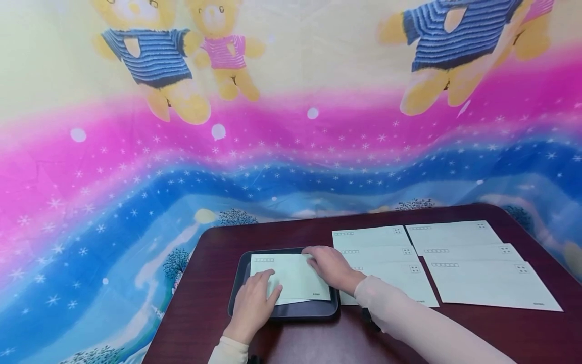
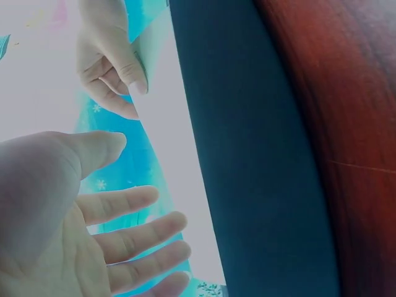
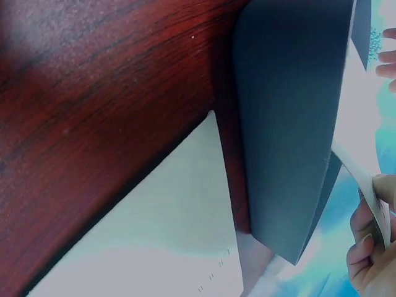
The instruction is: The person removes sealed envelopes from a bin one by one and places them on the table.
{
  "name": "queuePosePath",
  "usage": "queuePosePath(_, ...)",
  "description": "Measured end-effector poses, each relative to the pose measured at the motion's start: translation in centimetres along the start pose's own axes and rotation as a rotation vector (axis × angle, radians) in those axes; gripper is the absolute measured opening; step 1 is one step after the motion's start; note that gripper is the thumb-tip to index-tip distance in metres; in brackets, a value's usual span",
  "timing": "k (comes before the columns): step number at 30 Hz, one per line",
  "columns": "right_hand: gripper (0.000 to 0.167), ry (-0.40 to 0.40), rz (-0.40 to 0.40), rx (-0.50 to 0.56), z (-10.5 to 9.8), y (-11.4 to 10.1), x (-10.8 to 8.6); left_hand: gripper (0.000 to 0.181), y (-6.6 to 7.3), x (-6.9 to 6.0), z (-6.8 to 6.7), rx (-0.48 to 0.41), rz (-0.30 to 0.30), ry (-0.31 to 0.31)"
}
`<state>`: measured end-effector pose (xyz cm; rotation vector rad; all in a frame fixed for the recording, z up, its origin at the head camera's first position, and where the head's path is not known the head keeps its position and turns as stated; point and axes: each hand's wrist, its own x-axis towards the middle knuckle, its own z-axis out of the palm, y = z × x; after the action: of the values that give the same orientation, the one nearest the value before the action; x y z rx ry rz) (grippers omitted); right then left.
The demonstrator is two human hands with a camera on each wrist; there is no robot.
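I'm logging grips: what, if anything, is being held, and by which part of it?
The right hand pinches the far right corner of an envelope over the tray; the left hand holds nothing.

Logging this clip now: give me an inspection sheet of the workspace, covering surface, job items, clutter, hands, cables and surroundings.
Surface: reddish-brown table.
Job items: pale envelope over a dark tray, another pale edge showing beneath it; six laid-out envelopes right of the tray, in two overlapping columns of three.
Clutter: nothing seen.
Left hand: fingers spread beside the pale envelope; contact unclear.
Right hand: pinches the pale envelope's edge.
Cables: nothing seen.
Surroundings: curtain printed with teddy bears and snowflakes behind the table.
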<state>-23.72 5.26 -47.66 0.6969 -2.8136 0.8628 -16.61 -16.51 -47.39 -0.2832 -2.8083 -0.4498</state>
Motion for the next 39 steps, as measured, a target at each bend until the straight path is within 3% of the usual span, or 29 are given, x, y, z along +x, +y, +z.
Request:
queuePosePath(17, 0.027, 0.075, -0.001, 0.038, -2.1, -1.4, -0.2, 0.041, 0.5, 0.3, -1.2, -0.049, 0.013, 0.026)
queuePosePath(39, 0.028, 0.085, 0.048, 0.061, -4.3, -1.5, -1.6, 0.041, 1.5, -0.2, -2.4, -0.061, 0.047, 0.031)
